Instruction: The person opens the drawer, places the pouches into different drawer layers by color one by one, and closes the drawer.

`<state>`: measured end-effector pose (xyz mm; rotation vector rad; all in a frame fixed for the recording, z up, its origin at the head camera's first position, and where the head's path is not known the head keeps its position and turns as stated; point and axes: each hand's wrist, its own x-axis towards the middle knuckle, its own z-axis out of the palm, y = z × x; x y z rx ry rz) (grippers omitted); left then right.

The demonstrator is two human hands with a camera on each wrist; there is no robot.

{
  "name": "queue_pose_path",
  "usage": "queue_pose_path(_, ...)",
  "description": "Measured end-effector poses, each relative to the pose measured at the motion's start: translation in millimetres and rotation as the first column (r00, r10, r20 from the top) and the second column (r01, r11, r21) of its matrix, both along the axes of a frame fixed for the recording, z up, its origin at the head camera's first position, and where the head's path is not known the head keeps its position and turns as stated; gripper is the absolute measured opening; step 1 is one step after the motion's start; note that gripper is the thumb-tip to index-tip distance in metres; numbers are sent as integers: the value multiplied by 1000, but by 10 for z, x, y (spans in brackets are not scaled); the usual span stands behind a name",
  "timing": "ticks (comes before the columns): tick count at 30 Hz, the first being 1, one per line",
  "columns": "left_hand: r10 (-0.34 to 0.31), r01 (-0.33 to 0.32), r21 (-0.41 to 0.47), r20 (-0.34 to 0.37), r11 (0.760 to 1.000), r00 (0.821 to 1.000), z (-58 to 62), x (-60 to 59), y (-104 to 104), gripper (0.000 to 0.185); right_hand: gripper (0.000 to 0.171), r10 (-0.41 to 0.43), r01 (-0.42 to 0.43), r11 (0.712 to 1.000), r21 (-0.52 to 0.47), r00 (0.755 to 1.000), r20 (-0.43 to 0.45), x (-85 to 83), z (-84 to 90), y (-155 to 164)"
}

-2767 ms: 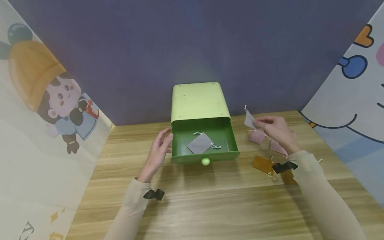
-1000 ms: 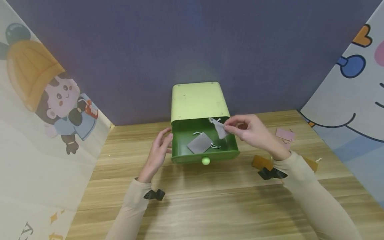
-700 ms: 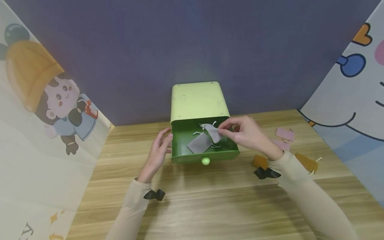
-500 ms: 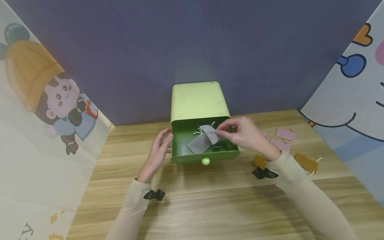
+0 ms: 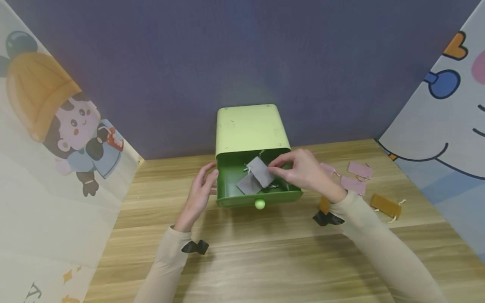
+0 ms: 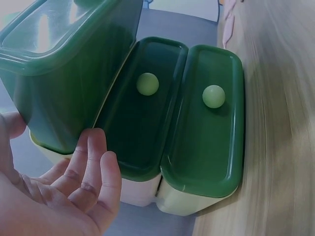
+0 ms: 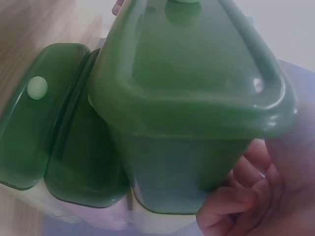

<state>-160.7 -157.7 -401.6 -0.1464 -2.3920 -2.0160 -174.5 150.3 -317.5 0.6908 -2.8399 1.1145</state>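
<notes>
Right hand (image 5: pixel 303 172) fingers pinched second grey pouch (image 5: pixel 260 171) over first grey pouch (image 5: pixel 248 184) inside open drawer (image 5: pixel 227 198); left hand (image 5: pixel 200 194) fingers relaxed against drawer's side. Pink pouches (image 5: pixel 352 184) and brown pouches (image 5: pixel 385 206) right of fingers, not yet stowed.

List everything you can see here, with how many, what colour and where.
Drawer box: one, light green, back middle of table.
Open drawer: one, dark green, top, pulled out.
Closed drawers: two, dark green, below it.
Grey pouches: two, in the open drawer.
Pink pouches: three, right of box.
Brown pouches: two, front right, one partly hidden.
Table: one, wood-grain.
Left hand: touches the drawer's left side.
Right hand: pinches the upper grey pouch.
</notes>
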Motion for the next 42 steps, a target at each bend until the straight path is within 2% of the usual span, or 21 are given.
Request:
queue_pose_path(4, -4, 4, 6, 0, 1000, 1000, -15, -5, 2, 55, 16, 5, -5, 1000, -12, 1000, 27, 9, -21, 3)
queue_pose_path(10, 0, 0, 10, 1, 1000, 1000, 12, 1, 5, 54, 16, 12, -12, 999, -39, 1000, 20, 12, -34, 26)
queue_pose_path(19, -3, 2, 7, 9, 1000, 1000, 14, 0, 12, 54, 14, -2, 7, 993, -118, 999, 45, 44, -9, 98)
queue_pose_path(42, 8, -8, 6, 8, 1000, 1000, 16, 18, 13, 53, 16, -38, 36, 971, -236, 999, -5, 296, 135, 199)
